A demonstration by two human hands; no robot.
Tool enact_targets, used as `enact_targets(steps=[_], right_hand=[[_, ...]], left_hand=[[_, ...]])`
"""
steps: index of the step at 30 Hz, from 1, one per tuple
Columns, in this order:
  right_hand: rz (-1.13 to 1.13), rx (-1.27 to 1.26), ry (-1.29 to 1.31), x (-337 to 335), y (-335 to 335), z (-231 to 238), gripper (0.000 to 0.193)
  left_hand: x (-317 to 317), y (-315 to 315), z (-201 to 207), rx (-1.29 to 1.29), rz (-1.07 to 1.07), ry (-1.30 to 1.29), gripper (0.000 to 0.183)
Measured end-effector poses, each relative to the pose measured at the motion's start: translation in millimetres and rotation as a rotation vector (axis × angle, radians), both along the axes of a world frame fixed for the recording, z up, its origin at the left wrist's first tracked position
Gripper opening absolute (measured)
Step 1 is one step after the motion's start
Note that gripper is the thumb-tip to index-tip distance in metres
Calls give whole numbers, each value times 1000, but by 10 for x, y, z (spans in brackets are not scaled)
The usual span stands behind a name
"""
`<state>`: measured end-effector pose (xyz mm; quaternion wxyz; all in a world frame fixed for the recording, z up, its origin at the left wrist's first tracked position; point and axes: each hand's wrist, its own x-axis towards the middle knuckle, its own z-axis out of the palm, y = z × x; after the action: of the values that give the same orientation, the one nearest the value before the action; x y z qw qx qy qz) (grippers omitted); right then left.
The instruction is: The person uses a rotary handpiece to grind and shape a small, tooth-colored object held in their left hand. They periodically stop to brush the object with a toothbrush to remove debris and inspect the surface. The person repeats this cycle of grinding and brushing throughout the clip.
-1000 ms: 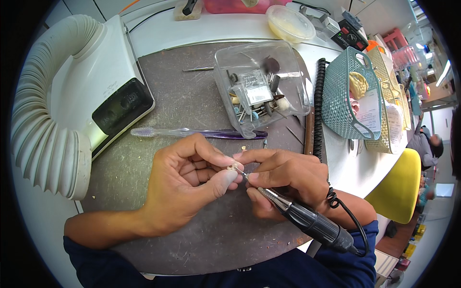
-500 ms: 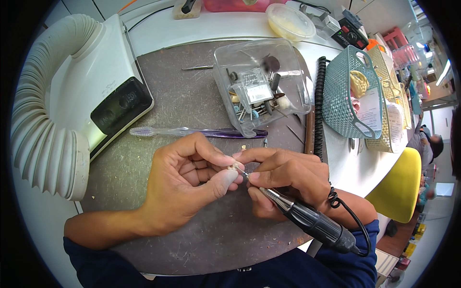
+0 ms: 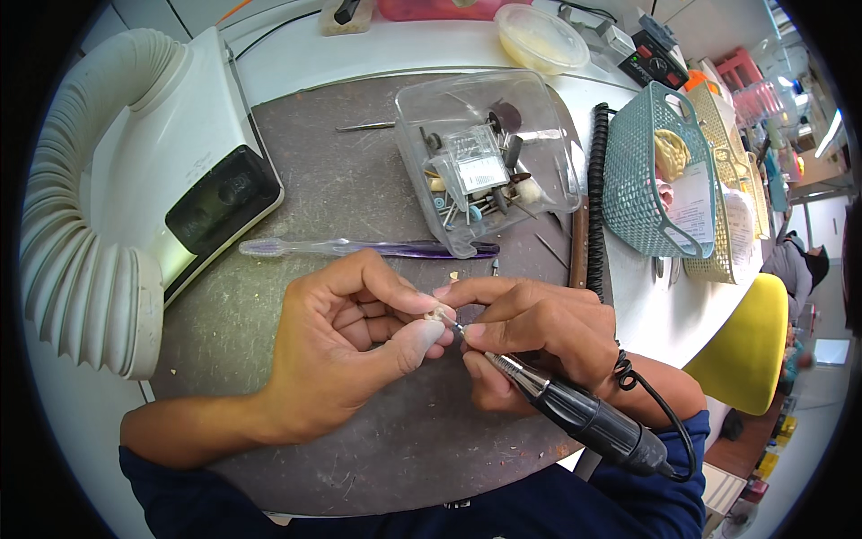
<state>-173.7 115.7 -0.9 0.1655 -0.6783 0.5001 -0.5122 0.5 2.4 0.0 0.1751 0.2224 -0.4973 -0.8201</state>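
Between the thumb and fingertips of my left hand (image 3: 332,359) is pinched a small cream-white piece (image 3: 437,314), like a dental crown; the fingers cover much of it. My right hand (image 3: 552,337) grips a black and silver rotary handpiece (image 3: 593,420) like a pen. Its thin metal bur (image 3: 456,326) points at the small piece and appears to touch it. The right index fingertip rests close to the left fingertips. Pale dust coats my left thumb. Just beyond the hands lies a toothbrush (image 3: 377,248) with a clear and purple handle.
A clear plastic box (image 3: 415,171) of burs and polishing wheels stands farther back. At left is a white unit (image 3: 202,126) with a ribbed hose (image 3: 67,225). Baskets, including a blue-green one (image 3: 628,193), a coiled black cord (image 3: 596,198) and a control box (image 3: 654,61) are at right.
My hands keep almost the same pose, with the bur still at the small piece. The view has shifted very slightly. In the far right background, a person has changed posture.
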Motion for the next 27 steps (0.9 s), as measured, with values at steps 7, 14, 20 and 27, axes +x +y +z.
enact_targets(steps=[7, 14, 20, 27], right_hand=[[10, 4, -22, 3, -5, 5, 27], [-11, -60, 2, -5, 13, 53, 24], [40, -72, 82, 20, 25, 69, 21], [13, -53, 57, 11, 20, 63, 22]], left_hand=[[-1, -1, -2, -20, -2, 2, 17], [3, -11, -21, -54, 30, 17, 16], [1, 3, -43, -100, 68, 34, 17], [-11, 23, -2, -51, 93, 40, 9]])
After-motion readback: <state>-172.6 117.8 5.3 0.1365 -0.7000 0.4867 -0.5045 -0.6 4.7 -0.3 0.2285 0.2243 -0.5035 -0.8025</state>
